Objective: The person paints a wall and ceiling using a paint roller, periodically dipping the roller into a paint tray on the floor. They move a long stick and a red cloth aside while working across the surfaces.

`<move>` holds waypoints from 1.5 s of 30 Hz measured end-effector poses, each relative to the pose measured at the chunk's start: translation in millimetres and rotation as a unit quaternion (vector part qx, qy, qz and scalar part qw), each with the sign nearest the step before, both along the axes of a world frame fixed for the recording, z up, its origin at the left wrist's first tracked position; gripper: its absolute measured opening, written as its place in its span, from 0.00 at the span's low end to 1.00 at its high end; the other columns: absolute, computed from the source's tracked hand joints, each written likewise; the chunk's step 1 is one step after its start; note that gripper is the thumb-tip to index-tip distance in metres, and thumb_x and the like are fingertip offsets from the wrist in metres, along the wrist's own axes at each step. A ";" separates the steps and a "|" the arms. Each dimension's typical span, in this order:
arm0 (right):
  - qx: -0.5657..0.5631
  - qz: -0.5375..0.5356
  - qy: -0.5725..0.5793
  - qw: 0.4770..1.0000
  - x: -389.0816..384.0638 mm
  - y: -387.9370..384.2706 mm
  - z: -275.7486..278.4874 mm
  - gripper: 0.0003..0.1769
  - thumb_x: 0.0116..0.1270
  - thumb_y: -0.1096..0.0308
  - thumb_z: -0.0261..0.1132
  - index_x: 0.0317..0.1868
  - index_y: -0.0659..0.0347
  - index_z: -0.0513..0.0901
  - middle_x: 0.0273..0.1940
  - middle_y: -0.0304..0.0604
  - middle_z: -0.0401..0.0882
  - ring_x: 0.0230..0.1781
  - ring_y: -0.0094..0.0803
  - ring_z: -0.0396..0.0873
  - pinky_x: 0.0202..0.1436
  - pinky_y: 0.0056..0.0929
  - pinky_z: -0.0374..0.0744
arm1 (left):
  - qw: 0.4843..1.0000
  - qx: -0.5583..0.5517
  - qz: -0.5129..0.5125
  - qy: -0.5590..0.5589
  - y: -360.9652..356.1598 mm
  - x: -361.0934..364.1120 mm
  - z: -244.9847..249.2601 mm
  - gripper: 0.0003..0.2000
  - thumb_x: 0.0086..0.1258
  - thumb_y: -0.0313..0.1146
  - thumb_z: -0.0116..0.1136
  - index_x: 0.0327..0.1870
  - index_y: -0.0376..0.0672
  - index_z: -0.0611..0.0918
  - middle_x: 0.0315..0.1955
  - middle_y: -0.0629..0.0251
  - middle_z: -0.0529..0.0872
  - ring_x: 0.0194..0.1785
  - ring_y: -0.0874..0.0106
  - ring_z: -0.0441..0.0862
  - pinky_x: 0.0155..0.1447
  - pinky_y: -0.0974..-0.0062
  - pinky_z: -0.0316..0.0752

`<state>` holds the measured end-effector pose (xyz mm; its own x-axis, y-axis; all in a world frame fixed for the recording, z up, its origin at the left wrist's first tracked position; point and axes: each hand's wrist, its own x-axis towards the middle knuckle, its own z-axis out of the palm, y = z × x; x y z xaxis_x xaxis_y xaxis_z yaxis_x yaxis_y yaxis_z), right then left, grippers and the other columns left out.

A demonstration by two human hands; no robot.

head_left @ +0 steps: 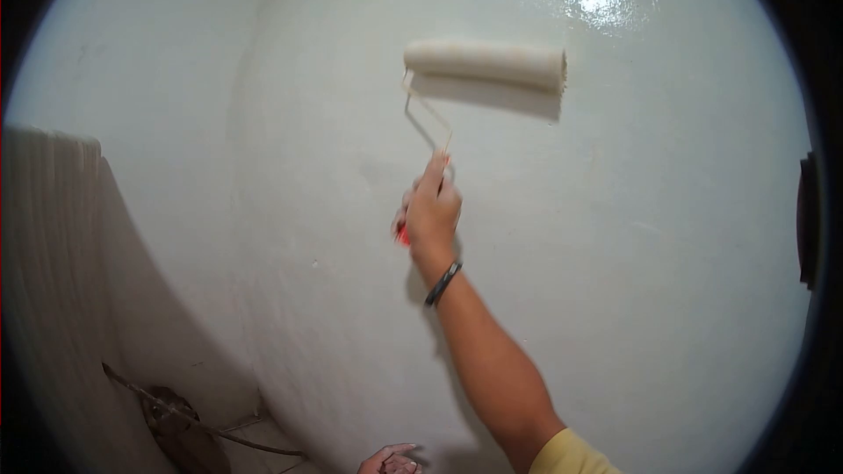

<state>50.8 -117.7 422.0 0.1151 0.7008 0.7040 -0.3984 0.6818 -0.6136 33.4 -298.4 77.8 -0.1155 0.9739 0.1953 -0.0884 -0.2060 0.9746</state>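
Observation:
My right hand [430,211] is wrapped around the red handle [403,235] of a paint roller. The roller's long cream sleeve [485,65] lies level against the pale wall [650,254], high in the view, and its bent wire frame [432,111] runs down to my grip. A dark band [443,283] circles that wrist, and a yellow sleeve shows at the lower right. Only part of my left hand [391,460] shows at the bottom edge, low before the wall. Its fingers are loosely curled and apart, with nothing seen in them.
A wall corner runs down left of the roller. At far left stands a greyish upright panel [57,254]. Low on the left lie a thin stick [206,426] and a brown object [171,412] I cannot identify. Wet shine [601,0] marks the upper wall; something dark [806,221] sits at the right edge.

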 end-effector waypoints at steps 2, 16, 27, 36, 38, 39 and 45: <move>-0.042 0.001 -0.014 0.999 -0.9 -13.0 -36.5 0.31 0.75 0.47 0.47 0.20 0.62 0.66 0.12 0.38 0.64 0.13 0.25 0.69 0.14 0.29 0.70 | 0.999 0.022 0.009 -0.034 -1.1 1.1 -1.7 0.18 0.71 0.30 0.55 0.60 0.33 0.72 0.34 0.65 0.83 0.35 0.77 0.77 0.44 0.79 0.74; -0.109 0.005 -0.035 0.993 -16.5 4.2 -211.3 0.18 0.76 0.60 0.48 0.33 0.66 0.72 0.17 0.36 0.69 0.12 0.23 0.68 0.13 0.26 0.68 | 0.998 -0.005 0.068 0.013 -9.7 -28.3 -3.0 0.16 0.72 0.30 0.55 0.58 0.36 0.74 0.34 0.66 0.83 0.36 0.78 0.78 0.41 0.80 0.73; 0.015 -0.175 -0.198 0.964 6.3 33.5 29.8 0.31 0.76 0.49 0.42 0.28 0.70 0.74 0.14 0.49 0.71 0.15 0.38 0.77 0.19 0.36 0.76 | 0.997 0.066 0.044 0.012 -0.8 -22.9 11.9 0.18 0.71 0.32 0.57 0.59 0.35 0.73 0.34 0.65 0.84 0.37 0.77 0.78 0.44 0.78 0.74; -0.033 -0.015 -0.101 0.994 -18.9 22.0 207.5 0.25 0.74 0.50 0.47 0.44 0.69 0.73 0.33 0.52 0.77 0.21 0.37 0.79 0.18 0.38 0.78 | 0.998 0.027 0.059 -0.005 -2.4 -33.7 9.9 0.20 0.71 0.33 0.57 0.61 0.36 0.72 0.34 0.66 0.84 0.35 0.79 0.77 0.42 0.80 0.73; -0.018 -0.022 -0.076 0.997 -28.3 23.4 218.1 0.26 0.75 0.50 0.46 0.45 0.70 0.74 0.34 0.53 0.78 0.21 0.38 0.80 0.20 0.37 0.79 | 0.995 0.069 0.072 -0.029 -4.3 -33.9 11.2 0.20 0.71 0.33 0.57 0.61 0.37 0.73 0.33 0.68 0.83 0.34 0.80 0.76 0.40 0.81 0.72; -0.018 -0.022 -0.075 0.997 -31.2 22.0 214.9 0.26 0.75 0.50 0.46 0.45 0.70 0.74 0.34 0.53 0.78 0.21 0.38 0.80 0.20 0.37 0.79 | 0.995 0.069 0.072 -0.028 -6.1 -34.9 13.7 0.20 0.71 0.33 0.57 0.61 0.37 0.73 0.33 0.68 0.83 0.34 0.80 0.76 0.40 0.81 0.72; 0.004 -0.182 -0.104 0.978 -71.0 36.4 141.8 0.34 0.75 0.47 0.38 0.33 0.70 0.79 0.30 0.60 0.82 0.29 0.46 0.84 0.32 0.40 0.83 | 0.994 0.041 0.101 0.000 -20.2 -31.6 23.5 0.18 0.71 0.32 0.57 0.60 0.37 0.75 0.31 0.69 0.83 0.33 0.81 0.76 0.39 0.82 0.72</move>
